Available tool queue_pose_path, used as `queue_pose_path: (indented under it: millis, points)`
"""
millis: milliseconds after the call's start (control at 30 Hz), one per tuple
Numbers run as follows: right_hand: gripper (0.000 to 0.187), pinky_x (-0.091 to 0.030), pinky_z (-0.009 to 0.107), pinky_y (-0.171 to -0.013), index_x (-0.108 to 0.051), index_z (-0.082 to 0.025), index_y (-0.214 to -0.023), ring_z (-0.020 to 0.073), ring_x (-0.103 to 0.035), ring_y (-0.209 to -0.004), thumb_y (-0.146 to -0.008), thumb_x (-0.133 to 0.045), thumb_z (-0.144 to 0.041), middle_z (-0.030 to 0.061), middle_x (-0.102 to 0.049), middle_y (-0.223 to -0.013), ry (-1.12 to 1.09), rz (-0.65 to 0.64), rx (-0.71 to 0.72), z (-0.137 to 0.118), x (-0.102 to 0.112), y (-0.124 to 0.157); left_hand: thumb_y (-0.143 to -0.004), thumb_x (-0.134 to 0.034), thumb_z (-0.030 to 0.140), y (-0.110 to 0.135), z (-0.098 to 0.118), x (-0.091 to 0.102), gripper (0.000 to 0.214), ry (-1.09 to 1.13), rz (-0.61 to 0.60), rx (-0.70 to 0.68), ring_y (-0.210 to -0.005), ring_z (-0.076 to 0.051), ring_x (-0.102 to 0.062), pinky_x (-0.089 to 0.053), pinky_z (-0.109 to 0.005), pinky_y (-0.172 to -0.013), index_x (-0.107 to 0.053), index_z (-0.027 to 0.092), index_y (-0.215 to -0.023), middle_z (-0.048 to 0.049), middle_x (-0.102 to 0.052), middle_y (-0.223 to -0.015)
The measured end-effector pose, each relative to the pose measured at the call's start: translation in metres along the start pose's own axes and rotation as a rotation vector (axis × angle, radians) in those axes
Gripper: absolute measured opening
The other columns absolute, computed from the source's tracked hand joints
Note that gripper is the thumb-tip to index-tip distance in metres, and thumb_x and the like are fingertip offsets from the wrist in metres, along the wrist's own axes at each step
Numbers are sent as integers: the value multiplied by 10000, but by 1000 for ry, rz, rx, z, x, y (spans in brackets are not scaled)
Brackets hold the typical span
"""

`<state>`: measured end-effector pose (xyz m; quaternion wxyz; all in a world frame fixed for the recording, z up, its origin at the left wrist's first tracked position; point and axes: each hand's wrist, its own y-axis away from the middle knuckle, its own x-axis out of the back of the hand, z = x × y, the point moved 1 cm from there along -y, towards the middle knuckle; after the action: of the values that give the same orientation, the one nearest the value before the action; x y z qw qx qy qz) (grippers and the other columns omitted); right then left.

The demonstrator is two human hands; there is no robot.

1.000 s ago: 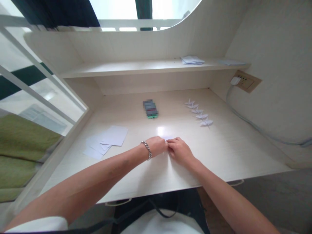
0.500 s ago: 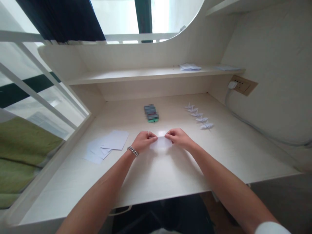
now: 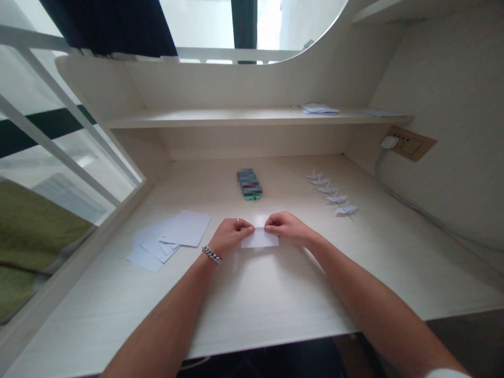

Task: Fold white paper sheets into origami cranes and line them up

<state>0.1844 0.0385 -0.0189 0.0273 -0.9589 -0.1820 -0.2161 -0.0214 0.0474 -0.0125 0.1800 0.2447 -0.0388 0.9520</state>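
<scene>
Desk (image 3: pixel 271 310) spreads nearest you, and at its middle, straight ahead, is a small white paper (image 3: pixel 260 240); whether it touches the surface or hangs just above, I cannot tell. Your left hand (image 3: pixel 231 235), with a bracelet (image 3: pixel 211 255) and a ring (image 3: pixel 238 222), pinches the far edge between thumb and fingertips; your right hand (image 3: pixel 287 228) pinches the same edge farther right, the tips a little apart. If one hand pulls harder, the paper could skew or wrinkle, and pressing down with edges out of line would likely leave a crooked crease. Left of you, loose sheets (image 3: pixel 185 228) overlap; a sweep of that arm might scatter them. Farther off on the right, five paper birds (image 3: pixel 328 189) form a slanting row, light enough, probably, for a brushing wrist or draught to tip. Beyond your hands lies a blurred dark thing (image 3: pixel 249 184), and behind it a shelf (image 3: pixel 216 118) bears folded papers (image 3: pixel 319 109).
</scene>
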Motion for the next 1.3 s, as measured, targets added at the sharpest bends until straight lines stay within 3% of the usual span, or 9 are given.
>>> queue_pose_path:
  millis: [367, 667, 967, 1100, 1200, 1300]
  points:
    - [235, -312, 244, -510, -668, -134, -723, 103, -424, -527, -722, -624, -365, -16, -527, -569, -116, -1, -129, 0, 0, 8, -710, -639, 430, 6, 0, 1, 321, 83, -59, 54, -458, -104, -437, -306, -229, -467, -718, 120, -731, 17, -547, -485]
    - [219, -314, 232, -491, -667, -131, -707, 90, -424, -506, -720, -659, -349, -19, -530, -544, -158, 5, -107, -1, 1, 13, -719, -645, 410, 5, -1, 1, 289, 91, -91, 56, -464, -100, -441, -317, -222, -474, -709, 128, -713, 24, -541, -485]
    - [245, -295, 226, -457, -657, -131, -659, 85, -410, -466, -762, -629, -351, -26, -502, -502, -120, -34, -52, 0, 1, 17, -694, -686, 422, 8, 1, -5, 300, 57, -107, 40, -547, -130, -533, -372, -236, -513, -731, 132, -756, -24, -665, -626]
    - [216, -353, 222, -482, -698, -127, -778, 101, -496, -522, -731, -684, -338, -1, -589, -597, -136, -37, -39, 3, 0, 18, -684, -695, 423, 10, 3, -4, 302, 49, -64, 58, -558, -132, -541, -371, -236, -518, -726, 124, -715, -29, -671, -619]
    - [240, -367, 226, -488, -703, -126, -815, 111, -524, -536, -708, -721, -340, 7, -611, -607, -187, 64, -20, 4, -2, 16, -669, -712, 422, 12, 4, -3, 298, 125, -56, 91, -538, -125, -539, -389, -234, -512, -704, 126, -700, -18, -653, -594]
    - [342, -441, 249, -565, -685, -143, -935, 140, -601, -627, -682, -759, -361, 35, -681, -715, -366, 312, 33, 0, -8, 14, -646, -744, 413, 14, 4, -6, 296, 221, -89, 101, -551, -132, -569, -430, -240, -531, -665, 132, -698, -16, -652, -602]
